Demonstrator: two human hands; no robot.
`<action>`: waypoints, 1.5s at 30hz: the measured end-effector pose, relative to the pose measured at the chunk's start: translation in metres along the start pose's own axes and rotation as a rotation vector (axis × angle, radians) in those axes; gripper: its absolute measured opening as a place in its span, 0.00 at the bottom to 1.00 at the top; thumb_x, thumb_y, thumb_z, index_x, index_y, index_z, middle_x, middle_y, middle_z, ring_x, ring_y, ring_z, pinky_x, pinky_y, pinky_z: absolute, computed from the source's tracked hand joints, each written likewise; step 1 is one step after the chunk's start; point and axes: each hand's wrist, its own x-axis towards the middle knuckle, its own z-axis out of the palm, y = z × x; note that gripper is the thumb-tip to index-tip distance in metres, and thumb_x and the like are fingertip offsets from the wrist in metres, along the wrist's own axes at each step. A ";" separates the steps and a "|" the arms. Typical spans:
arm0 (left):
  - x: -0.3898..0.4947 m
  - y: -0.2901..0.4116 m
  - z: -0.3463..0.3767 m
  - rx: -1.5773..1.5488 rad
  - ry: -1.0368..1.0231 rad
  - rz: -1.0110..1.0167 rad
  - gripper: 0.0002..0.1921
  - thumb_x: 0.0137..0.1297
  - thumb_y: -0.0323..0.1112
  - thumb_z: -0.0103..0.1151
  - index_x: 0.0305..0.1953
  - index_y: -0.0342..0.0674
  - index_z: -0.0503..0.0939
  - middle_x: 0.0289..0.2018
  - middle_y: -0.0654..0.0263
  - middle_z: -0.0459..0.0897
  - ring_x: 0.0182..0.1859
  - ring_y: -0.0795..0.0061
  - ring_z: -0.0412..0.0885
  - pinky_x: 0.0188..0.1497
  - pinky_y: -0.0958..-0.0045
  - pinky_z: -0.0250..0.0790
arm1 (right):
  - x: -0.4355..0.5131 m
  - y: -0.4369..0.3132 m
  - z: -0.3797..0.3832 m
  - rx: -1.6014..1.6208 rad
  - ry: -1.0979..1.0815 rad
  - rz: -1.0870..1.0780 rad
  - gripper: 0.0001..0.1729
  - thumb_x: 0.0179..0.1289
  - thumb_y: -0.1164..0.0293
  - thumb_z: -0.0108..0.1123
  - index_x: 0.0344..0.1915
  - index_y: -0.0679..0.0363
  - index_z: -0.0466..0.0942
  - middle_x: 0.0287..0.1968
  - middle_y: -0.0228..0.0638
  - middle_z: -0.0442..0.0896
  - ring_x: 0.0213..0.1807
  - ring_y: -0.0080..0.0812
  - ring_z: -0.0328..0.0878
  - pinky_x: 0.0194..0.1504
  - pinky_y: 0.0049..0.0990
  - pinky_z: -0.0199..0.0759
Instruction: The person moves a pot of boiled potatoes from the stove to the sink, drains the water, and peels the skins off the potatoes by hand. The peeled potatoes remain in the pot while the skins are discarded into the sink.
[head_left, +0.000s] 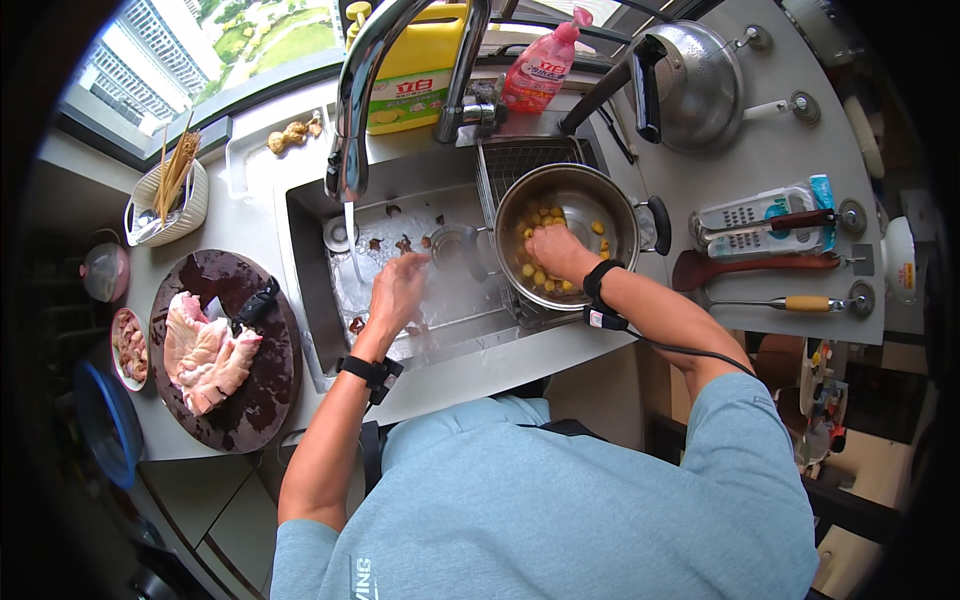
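Note:
My right hand reaches down into a steel pot at the right end of the sink, its fingertips among small yellow round pieces that look like peeled nuts or seeds. Whether it grips any is hidden. Over the sink basin, my left hand hovers with fingers bent and nothing visible in it. Several brown scraps lie on the wet basin floor. To its left, water runs from the chrome faucet. The pot stands beside or on a wire rack.
Left of the sink, a round cutting board bears raw meat and a black-handled knife. Beside it are a bowl of meat pieces and a chopstick basket. Detergent bottles stand behind; utensils and a colander are right.

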 end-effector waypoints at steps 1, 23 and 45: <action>-0.001 0.001 0.000 0.018 0.004 0.024 0.12 0.74 0.32 0.61 0.54 0.36 0.86 0.24 0.69 0.77 0.27 0.82 0.74 0.30 0.72 0.70 | 0.000 0.000 0.000 0.002 -0.022 -0.013 0.09 0.64 0.66 0.61 0.31 0.53 0.88 0.33 0.39 0.90 0.39 0.41 0.91 0.38 0.36 0.83; 0.019 0.092 0.086 -0.266 -0.095 0.200 0.21 0.71 0.33 0.68 0.60 0.29 0.81 0.43 0.56 0.91 0.45 0.72 0.89 0.48 0.71 0.83 | -0.026 -0.012 -0.094 1.840 0.169 0.513 0.13 0.72 0.64 0.70 0.47 0.62 0.86 0.37 0.29 0.88 0.34 0.18 0.82 0.36 0.19 0.77; 0.022 0.095 0.091 -0.744 -0.533 -0.175 0.27 0.85 0.53 0.46 0.60 0.31 0.75 0.44 0.56 0.85 0.40 0.70 0.86 0.44 0.70 0.82 | -0.039 -0.033 -0.103 1.560 0.607 0.616 0.08 0.67 0.72 0.69 0.41 0.65 0.86 0.38 0.38 0.90 0.34 0.25 0.87 0.35 0.26 0.82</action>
